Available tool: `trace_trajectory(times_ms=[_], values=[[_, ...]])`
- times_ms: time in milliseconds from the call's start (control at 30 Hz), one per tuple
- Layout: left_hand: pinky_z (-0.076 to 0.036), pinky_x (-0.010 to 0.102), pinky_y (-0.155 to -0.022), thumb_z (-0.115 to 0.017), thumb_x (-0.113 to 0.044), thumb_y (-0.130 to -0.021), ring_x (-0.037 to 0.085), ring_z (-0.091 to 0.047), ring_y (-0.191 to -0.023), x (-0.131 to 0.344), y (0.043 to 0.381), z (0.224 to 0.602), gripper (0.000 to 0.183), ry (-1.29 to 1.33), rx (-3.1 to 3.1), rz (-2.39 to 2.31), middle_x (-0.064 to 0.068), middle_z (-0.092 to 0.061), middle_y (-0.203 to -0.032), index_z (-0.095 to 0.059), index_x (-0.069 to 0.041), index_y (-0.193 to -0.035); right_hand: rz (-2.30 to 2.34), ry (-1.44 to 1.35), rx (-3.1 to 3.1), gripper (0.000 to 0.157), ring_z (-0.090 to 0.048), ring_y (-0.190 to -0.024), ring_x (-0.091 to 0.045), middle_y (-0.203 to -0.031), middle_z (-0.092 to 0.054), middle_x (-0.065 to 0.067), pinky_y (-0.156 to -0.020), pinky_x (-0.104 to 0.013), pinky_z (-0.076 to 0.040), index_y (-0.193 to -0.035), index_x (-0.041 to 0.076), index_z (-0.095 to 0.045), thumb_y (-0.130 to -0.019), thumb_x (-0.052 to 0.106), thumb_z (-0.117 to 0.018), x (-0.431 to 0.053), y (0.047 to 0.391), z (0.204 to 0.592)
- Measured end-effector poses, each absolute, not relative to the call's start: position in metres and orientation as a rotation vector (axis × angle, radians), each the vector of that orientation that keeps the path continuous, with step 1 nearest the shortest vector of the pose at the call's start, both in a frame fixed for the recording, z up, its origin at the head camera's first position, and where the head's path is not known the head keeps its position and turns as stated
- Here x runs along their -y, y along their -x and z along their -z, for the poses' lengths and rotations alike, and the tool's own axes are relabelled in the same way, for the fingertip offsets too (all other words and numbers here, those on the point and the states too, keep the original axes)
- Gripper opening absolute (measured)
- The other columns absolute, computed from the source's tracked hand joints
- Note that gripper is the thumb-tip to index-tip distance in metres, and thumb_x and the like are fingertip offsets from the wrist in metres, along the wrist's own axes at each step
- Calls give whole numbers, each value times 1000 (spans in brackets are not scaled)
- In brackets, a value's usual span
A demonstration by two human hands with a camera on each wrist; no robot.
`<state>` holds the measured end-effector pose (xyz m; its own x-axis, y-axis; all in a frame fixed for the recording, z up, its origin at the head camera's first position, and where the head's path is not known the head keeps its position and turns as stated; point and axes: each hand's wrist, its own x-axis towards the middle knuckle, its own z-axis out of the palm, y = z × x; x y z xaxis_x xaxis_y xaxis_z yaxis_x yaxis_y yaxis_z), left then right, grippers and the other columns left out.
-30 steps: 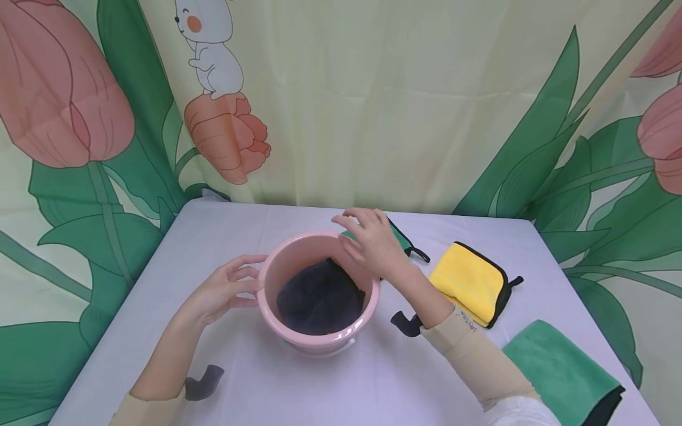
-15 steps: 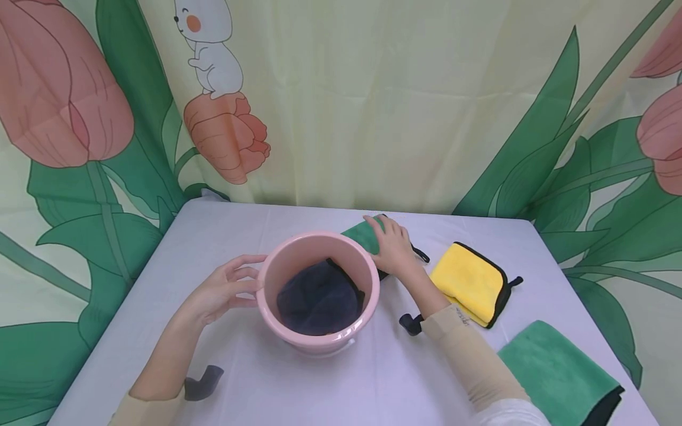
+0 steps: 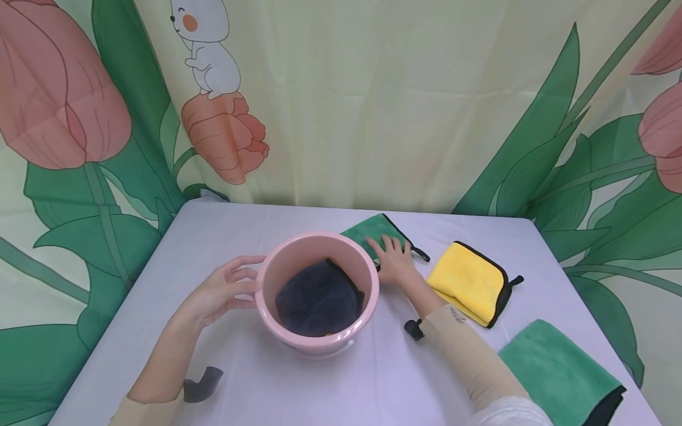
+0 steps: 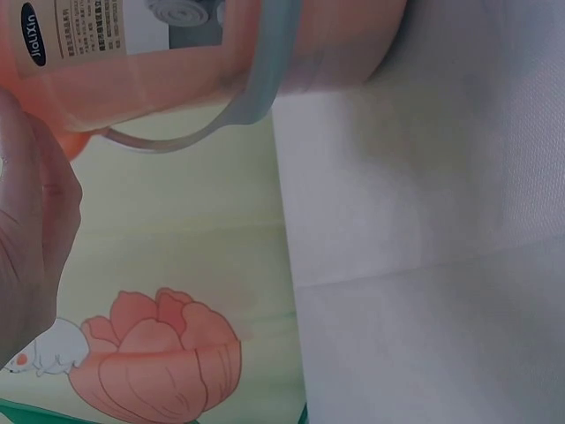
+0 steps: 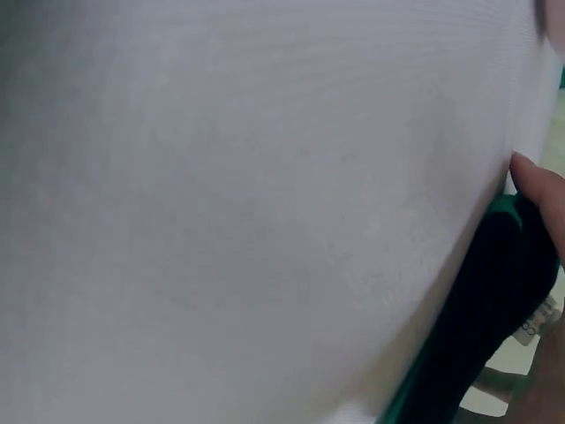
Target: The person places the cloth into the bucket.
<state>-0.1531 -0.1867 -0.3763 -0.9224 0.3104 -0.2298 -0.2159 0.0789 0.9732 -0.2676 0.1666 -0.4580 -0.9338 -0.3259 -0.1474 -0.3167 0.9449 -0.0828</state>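
A pink bucket (image 3: 316,342) stands mid-table with a dark navy cloth (image 3: 318,299) inside. At its left rim my left hand (image 3: 226,288) touches with spread fingers; the left wrist view shows this hand (image 4: 31,221) beside the labelled side of the bucket (image 4: 185,79). Just right of the bucket, my right hand (image 3: 394,263) lies with fingers spread on a folded green cloth (image 3: 367,232) that has black trim and a loop. In the right wrist view, the thumb of this hand (image 5: 543,208) is at the fold of the cloth's dark edge (image 5: 481,300).
A folded yellow cloth (image 3: 469,278) with black edging lies right of my right hand. Nearer, a larger green cloth (image 3: 559,367) lies at the right table edge. A patterned curtain (image 3: 373,106) hangs behind the white table (image 3: 256,367).
My right hand has left the bucket's right rim, moving right and down onto the folded green cloth. My left hand stays at the bucket's rim.
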Motion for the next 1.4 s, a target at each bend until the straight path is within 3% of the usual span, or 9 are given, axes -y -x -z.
trace_trajectory(times_ms=[200,667,1000,1400], values=[[-53,42,-77,-63,-10,-83,17,-60,-87,187,153,376,55,-98,-1983,-1901,3,-60,-97,-39,-8,-133,35,455,-2909,81,-23,-128,-43,-144,-23,-19,-100,-65,-15,-146,25,-18,-81,63,-47,-166,268,463],[-54,41,-77,-62,-10,-84,17,-60,-88,186,151,372,55,-100,-1974,-1912,3,-59,-96,-38,-6,-134,89,494,-2960,63,-34,-119,-40,-133,-36,-19,-93,-59,-27,-140,18,-34,-87,44,-56,-165,276,464],[-54,41,-77,-62,-9,-84,17,-60,-87,185,151,372,56,-100,-1981,-1911,3,-58,-95,-37,-5,-134,112,533,-3010,51,-39,-112,-39,-126,-42,-19,-90,-58,-29,-136,16,-40,-91,36,-54,-166,280,467],[-54,40,-76,-62,-9,-84,16,-60,-85,185,151,371,58,-107,-2003,-1894,5,-56,-96,-35,-3,-135,138,556,-3172,39,-42,-102,-37,-113,-45,-17,-82,-52,-30,-125,16,-46,-88,19,-59,-171,277,455]])
